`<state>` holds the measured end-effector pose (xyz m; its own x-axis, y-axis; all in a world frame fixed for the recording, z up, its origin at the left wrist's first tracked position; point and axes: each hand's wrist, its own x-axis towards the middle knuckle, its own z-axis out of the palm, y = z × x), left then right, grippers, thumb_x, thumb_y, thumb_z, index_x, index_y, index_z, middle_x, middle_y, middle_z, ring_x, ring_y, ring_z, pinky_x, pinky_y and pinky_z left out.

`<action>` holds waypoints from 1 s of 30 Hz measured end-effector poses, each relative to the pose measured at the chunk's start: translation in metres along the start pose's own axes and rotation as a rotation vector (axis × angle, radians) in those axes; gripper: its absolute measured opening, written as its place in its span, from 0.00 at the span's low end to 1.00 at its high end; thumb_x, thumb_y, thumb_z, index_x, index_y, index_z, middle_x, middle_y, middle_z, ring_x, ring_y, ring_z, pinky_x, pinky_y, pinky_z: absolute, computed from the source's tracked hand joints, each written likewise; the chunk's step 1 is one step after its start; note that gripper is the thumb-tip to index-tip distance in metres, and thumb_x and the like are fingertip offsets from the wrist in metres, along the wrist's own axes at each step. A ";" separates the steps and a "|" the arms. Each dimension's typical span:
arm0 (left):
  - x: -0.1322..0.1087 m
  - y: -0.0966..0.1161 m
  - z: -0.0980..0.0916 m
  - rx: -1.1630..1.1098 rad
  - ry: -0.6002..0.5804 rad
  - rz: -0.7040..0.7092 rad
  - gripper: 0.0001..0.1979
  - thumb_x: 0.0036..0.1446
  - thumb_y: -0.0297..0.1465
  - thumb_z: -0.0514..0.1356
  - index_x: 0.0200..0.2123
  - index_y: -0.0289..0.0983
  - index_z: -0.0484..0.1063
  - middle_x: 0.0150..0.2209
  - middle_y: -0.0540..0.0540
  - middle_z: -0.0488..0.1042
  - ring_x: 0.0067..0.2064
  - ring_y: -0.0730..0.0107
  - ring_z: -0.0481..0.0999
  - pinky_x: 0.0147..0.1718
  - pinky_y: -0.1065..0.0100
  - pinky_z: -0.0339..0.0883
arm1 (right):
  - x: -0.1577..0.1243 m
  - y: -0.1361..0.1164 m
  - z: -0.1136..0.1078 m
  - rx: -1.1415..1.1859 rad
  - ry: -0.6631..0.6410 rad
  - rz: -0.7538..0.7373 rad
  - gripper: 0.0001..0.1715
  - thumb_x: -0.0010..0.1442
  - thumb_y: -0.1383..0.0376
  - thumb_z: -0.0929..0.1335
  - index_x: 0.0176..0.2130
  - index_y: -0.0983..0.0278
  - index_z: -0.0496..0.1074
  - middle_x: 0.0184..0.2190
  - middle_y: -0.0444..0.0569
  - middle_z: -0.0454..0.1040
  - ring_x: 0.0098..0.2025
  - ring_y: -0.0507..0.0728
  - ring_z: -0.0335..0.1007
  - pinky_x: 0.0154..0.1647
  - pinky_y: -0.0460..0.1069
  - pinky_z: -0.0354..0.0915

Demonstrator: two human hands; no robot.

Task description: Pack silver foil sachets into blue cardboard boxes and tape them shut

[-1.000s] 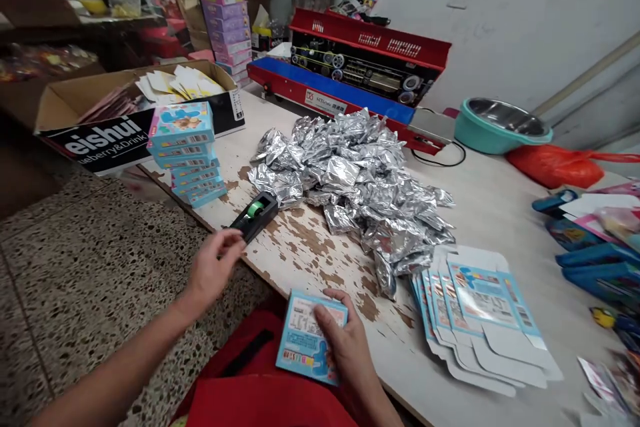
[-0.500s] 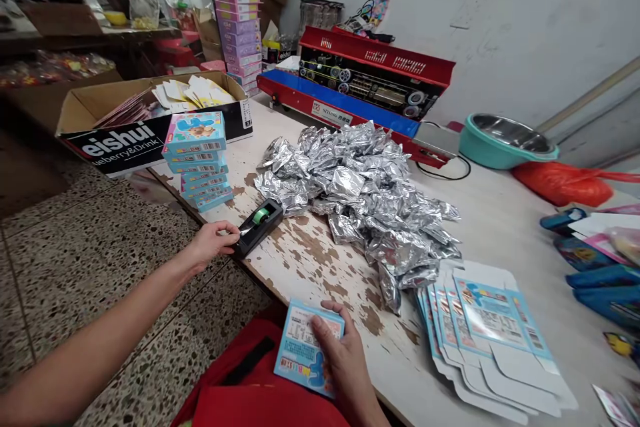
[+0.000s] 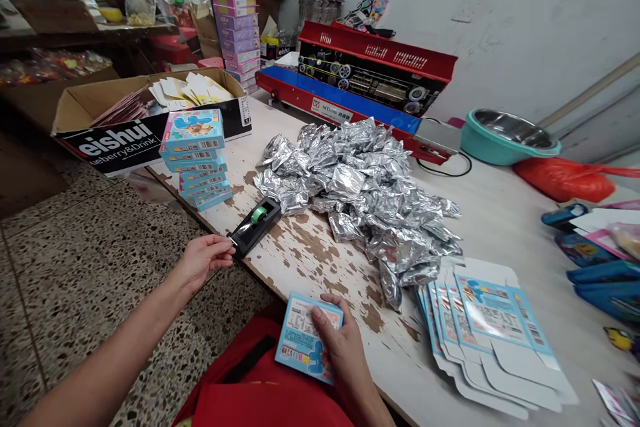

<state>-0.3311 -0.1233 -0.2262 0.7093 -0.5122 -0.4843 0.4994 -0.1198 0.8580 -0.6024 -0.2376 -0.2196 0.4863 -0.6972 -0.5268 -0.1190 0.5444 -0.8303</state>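
Observation:
My left hand (image 3: 207, 259) pinches the end of a clear strip of tape at the front of the black tape dispenser (image 3: 254, 232), which lies at the table's near edge with a green core in it. Low in the middle, my right hand (image 3: 340, 340) grips a small light-blue box (image 3: 303, 340), thumb on its printed face. Behind the dispenser is a heap of silver foil packets (image 3: 360, 190). A stack of blue boxes (image 3: 195, 153) stands left of the heap, and flattened blue cartons (image 3: 495, 327) lie at the right.
A red sealing machine (image 3: 350, 93) with a blue belt stands behind the heap. At the back right are a teal basin (image 3: 507, 140) and a red bag (image 3: 565, 177). An open carton (image 3: 125, 140) sits at the left, near tall stacked boxes (image 3: 237, 27).
My left hand has moved slightly down and left at the dispenser's front, still pinching the tape. The blue box in my right hand has shifted a little upward.

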 end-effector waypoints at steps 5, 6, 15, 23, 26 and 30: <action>0.004 -0.004 -0.004 -0.043 -0.069 -0.030 0.09 0.43 0.25 0.68 0.30 0.30 0.73 0.27 0.43 0.76 0.26 0.72 0.75 0.26 0.72 0.73 | 0.006 0.005 -0.006 -0.060 -0.035 0.031 0.37 0.46 0.46 0.74 0.45 0.60 0.59 0.22 0.44 0.75 0.16 0.53 0.65 0.13 0.43 0.56; 0.004 -0.005 -0.005 -0.043 -0.087 -0.032 0.09 0.43 0.25 0.68 0.30 0.31 0.72 0.27 0.44 0.75 0.26 0.73 0.74 0.25 0.73 0.72 | 0.007 0.006 -0.007 -0.048 -0.042 0.033 0.37 0.46 0.46 0.75 0.45 0.60 0.59 0.23 0.44 0.75 0.17 0.54 0.67 0.14 0.44 0.57; 0.017 -0.006 -0.011 0.151 -0.076 0.009 0.13 0.36 0.30 0.71 0.25 0.31 0.72 0.22 0.47 0.74 0.21 0.75 0.70 0.19 0.76 0.67 | 0.010 0.007 -0.006 0.045 -0.045 0.038 0.38 0.43 0.49 0.76 0.45 0.59 0.58 0.28 0.45 0.77 0.26 0.57 0.73 0.27 0.51 0.70; -0.005 -0.037 -0.001 0.175 0.134 0.126 0.19 0.38 0.40 0.69 0.29 0.33 0.69 0.22 0.50 0.73 0.19 0.78 0.67 0.16 0.77 0.62 | 0.010 0.003 -0.007 -0.129 -0.030 -0.115 0.30 0.54 0.46 0.69 0.47 0.59 0.58 0.26 0.44 0.73 0.25 0.57 0.70 0.25 0.50 0.67; -0.049 -0.026 0.029 0.068 0.071 0.134 0.20 0.42 0.42 0.69 0.31 0.34 0.68 0.23 0.51 0.72 0.20 0.79 0.67 0.16 0.79 0.59 | 0.010 -0.001 -0.001 -0.424 0.119 -0.424 0.25 0.59 0.48 0.65 0.48 0.60 0.61 0.34 0.49 0.74 0.33 0.59 0.72 0.33 0.53 0.69; -0.099 -0.019 0.089 -0.102 -0.166 0.054 0.20 0.44 0.42 0.69 0.32 0.35 0.68 0.22 0.52 0.70 0.19 0.79 0.66 0.15 0.78 0.58 | 0.007 -0.002 0.014 -0.676 0.198 -0.969 0.25 0.61 0.57 0.67 0.55 0.58 0.58 0.45 0.54 0.74 0.42 0.60 0.74 0.40 0.52 0.70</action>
<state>-0.4550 -0.1461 -0.1794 0.6487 -0.6499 -0.3960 0.5169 -0.0057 0.8560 -0.5871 -0.2371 -0.2187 0.4905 -0.7735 0.4013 -0.2363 -0.5613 -0.7931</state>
